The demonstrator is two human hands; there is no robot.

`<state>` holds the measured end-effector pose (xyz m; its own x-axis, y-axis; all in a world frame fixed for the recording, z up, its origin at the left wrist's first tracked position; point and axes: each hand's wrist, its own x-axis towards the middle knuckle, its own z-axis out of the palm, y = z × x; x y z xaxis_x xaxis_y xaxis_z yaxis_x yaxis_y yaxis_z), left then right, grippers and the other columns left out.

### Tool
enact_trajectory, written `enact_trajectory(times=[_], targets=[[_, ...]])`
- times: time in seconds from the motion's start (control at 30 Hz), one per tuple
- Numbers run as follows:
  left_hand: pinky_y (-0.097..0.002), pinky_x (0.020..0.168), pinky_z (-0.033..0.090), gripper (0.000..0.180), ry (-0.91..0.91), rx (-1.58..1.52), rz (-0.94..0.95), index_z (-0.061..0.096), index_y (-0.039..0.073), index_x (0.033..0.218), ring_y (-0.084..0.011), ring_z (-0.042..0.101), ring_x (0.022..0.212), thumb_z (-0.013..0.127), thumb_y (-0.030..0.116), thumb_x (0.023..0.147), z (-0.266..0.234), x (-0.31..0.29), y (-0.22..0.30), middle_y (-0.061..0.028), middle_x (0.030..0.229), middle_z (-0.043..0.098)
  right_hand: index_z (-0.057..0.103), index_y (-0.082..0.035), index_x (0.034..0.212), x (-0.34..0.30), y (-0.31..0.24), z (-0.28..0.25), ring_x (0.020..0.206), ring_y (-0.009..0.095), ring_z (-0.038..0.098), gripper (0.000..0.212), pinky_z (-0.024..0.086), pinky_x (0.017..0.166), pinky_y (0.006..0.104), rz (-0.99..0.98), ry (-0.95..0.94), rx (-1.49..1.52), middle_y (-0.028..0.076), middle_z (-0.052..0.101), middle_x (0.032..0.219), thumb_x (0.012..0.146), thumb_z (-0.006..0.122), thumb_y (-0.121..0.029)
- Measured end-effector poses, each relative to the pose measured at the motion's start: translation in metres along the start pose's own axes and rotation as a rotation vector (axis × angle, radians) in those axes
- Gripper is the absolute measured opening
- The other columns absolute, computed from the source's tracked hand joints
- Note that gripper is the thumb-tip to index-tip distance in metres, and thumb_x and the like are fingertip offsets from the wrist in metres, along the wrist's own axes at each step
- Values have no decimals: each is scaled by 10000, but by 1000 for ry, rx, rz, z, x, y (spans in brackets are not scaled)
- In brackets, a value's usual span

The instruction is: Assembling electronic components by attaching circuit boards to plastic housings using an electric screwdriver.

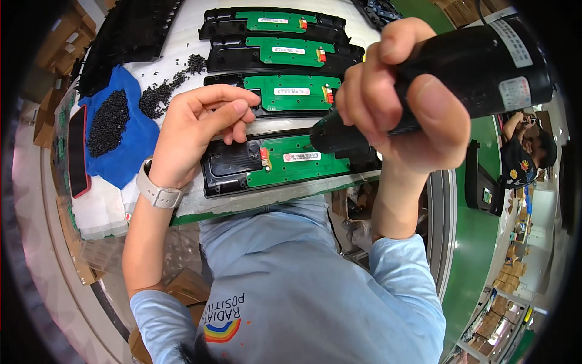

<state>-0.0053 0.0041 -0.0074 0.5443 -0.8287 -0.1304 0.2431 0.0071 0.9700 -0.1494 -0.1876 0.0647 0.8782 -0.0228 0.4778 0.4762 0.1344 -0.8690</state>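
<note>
My right hand is wrapped round a black electric screwdriver, held sideways. Its tapered nose points down at the green circuit board in the nearest black plastic panel. The tip is over the board's upper edge; whether it touches a screw cannot be made out. Above that panel's left end, my left hand has thumb and forefinger pinched together, with the other fingers curled. Anything between those fingertips is too small to see. Behind, three similar panels with green boards lie in a row, the closest one beside my left fingertips.
Small black screws are heaped on a blue cloth, with more scattered on the white table cover. A red-edged phone lies at the left. Black perforated parts occupy the far left. Another person is at the right.
</note>
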Motion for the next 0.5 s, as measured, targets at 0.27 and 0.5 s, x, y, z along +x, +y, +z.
enact_trajectory(times=[0.27,0.5], targets=[[-183,583,449,127,-11,-5,6,656,0,969,-69,617,677,663,77,868,-2,-1,-4,-31,792,662,460,-25,998,3,12,13,425,129,399,253,355,433,285,32,99,-53,41,442,587,849,567,-198],[-183,644,468,148,-52,-72,50,633,9,999,-74,629,732,654,80,870,-4,1,-5,-38,849,665,443,-3,876,15,21,22,409,106,408,255,331,391,238,18,106,-163,49,438,543,803,631,-157]])
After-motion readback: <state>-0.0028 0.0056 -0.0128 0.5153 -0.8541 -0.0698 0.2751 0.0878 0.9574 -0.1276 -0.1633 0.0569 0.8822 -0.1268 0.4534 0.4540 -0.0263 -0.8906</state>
